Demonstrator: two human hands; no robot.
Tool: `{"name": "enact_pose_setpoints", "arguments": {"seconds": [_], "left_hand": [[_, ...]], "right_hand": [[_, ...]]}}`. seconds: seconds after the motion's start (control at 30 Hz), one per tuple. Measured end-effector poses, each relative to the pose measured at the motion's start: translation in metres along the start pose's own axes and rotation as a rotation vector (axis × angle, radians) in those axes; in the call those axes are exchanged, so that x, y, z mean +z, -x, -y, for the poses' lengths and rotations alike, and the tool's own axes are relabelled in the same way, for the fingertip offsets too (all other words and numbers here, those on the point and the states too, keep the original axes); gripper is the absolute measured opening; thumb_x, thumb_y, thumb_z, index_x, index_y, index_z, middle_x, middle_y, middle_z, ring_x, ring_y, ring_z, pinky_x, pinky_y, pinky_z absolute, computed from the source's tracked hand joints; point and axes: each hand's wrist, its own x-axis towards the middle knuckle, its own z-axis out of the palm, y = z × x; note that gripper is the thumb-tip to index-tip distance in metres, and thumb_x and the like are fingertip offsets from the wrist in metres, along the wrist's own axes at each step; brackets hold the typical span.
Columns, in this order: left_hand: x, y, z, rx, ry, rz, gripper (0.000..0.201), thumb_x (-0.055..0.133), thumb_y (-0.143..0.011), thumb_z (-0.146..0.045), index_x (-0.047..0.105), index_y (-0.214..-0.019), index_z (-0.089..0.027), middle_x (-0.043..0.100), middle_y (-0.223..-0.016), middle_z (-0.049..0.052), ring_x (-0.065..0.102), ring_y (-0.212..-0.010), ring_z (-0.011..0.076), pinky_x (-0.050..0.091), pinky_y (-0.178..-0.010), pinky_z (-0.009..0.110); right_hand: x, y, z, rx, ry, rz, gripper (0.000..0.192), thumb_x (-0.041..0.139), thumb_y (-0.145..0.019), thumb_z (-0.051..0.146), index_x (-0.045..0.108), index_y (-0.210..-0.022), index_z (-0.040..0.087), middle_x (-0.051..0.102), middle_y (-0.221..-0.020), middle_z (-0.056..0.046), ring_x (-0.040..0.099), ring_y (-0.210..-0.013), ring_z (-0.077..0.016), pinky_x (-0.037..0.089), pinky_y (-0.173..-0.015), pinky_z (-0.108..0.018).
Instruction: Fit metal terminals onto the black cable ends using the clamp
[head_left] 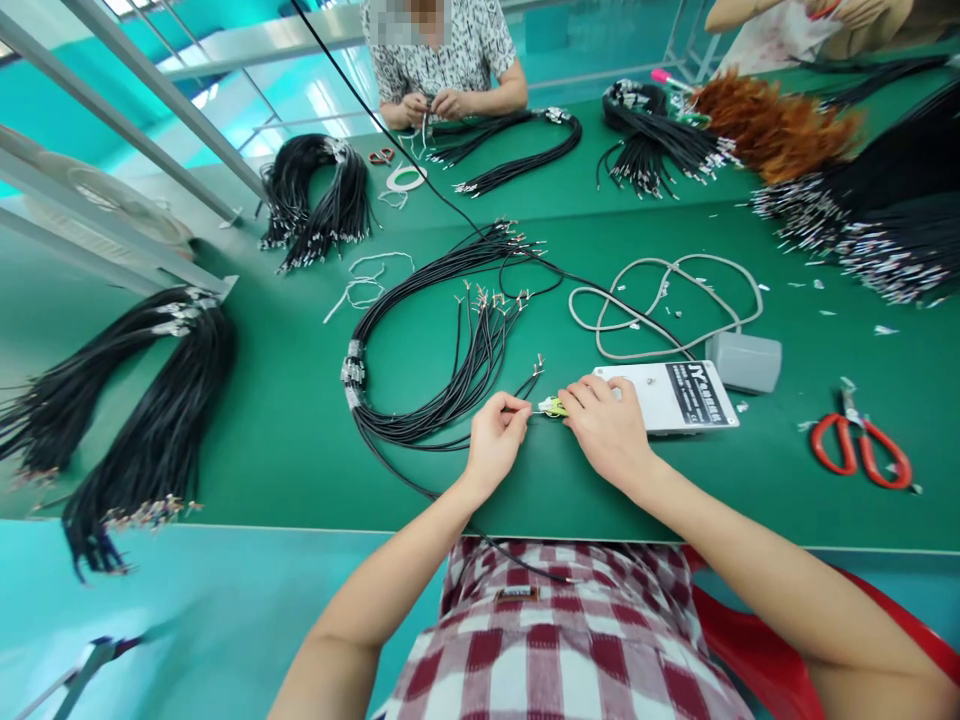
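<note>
My left hand (pixel 495 445) is closed, pinching the end of a thin black cable (pixel 519 408). Its pale wire tip points right, toward a small yellow-green piece (pixel 553 406) at the left end of a white box (pixel 660 385) with a black "JY" label. My right hand (pixel 606 425) lies over that end of the box, its bent fingertips on the yellow-green piece; the palm hides part of both. Left of my hands, a looped bundle of black cables (pixel 409 425) lies on the table, bound with clear tape (pixel 353 372), its stripped ends fanned out.
A grey plug-like block (pixel 744 362) with a coiled grey cord (pixel 675 262) sits behind the box. Red-handled scissors (pixel 859 445) lie right. More black cable bundles (pixel 161 370) surround the green table (pixel 285 400). Across it, a person (pixel 450 60) handles thin strands.
</note>
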Motion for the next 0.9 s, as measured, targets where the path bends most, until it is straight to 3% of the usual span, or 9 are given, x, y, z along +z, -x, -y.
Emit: {"name": "enact_pose_setpoints", "arguments": {"seconds": [0.2, 0.53, 0.67, 0.77, 0.9], "left_hand": [[0.001, -0.009, 0.01, 0.01, -0.061, 0.004, 0.02, 0.072, -0.079, -0.031, 0.058, -0.078, -0.017, 0.049, -0.055, -0.006, 0.043, -0.045, 0.0067, 0.033, -0.046, 0.02], [0.004, -0.016, 0.023, 0.021, -0.121, 0.007, 0.016, 0.068, -0.081, -0.029, 0.059, -0.078, -0.016, 0.051, -0.056, -0.005, 0.043, -0.044, 0.0065, 0.03, -0.045, 0.019], [0.005, -0.016, 0.023, 0.019, -0.127, -0.002, 0.015, 0.068, -0.081, -0.028, 0.059, -0.079, -0.016, 0.053, -0.059, -0.005, 0.045, -0.046, 0.0067, 0.031, -0.046, 0.019], [0.005, -0.016, 0.023, 0.023, -0.118, -0.009, 0.014, 0.068, -0.08, -0.028, 0.06, -0.08, -0.016, 0.054, -0.059, -0.004, 0.047, -0.048, 0.0071, 0.034, -0.047, 0.018], [0.004, -0.017, 0.023, 0.007, -0.115, -0.001, 0.015, 0.069, -0.081, -0.028, 0.06, -0.079, -0.016, 0.052, -0.055, -0.005, 0.044, -0.045, 0.0069, 0.031, -0.046, 0.019]], "right_hand": [[0.006, -0.008, -0.006, -0.005, -0.043, 0.003, 0.023, 0.05, -0.094, 0.009, 0.06, -0.081, 0.026, 0.065, -0.079, -0.004, 0.052, -0.094, -0.0236, 0.031, -0.091, -0.043], [0.003, -0.011, -0.006, -0.014, -0.043, -0.014, 0.023, 0.054, -0.09, 0.007, 0.061, -0.075, 0.023, 0.065, -0.074, -0.004, 0.054, -0.09, -0.0233, 0.031, -0.094, -0.046], [-0.004, -0.012, -0.001, -0.002, -0.041, 0.017, 0.018, 0.055, -0.09, 0.009, 0.064, -0.081, 0.022, 0.069, -0.082, -0.007, 0.056, -0.096, -0.0261, 0.03, -0.097, -0.049], [-0.015, -0.003, -0.004, 0.013, -0.114, -0.004, 0.008, 0.062, -0.091, 0.019, 0.068, -0.097, 0.019, 0.074, -0.101, -0.01, 0.058, -0.108, -0.0298, 0.028, -0.1, -0.052], [-0.024, 0.036, -0.019, 0.132, -0.204, -0.229, 0.02, 0.061, -0.094, 0.026, 0.066, -0.113, 0.022, 0.074, -0.12, -0.006, 0.061, -0.115, -0.0273, 0.03, -0.102, -0.048]]}}
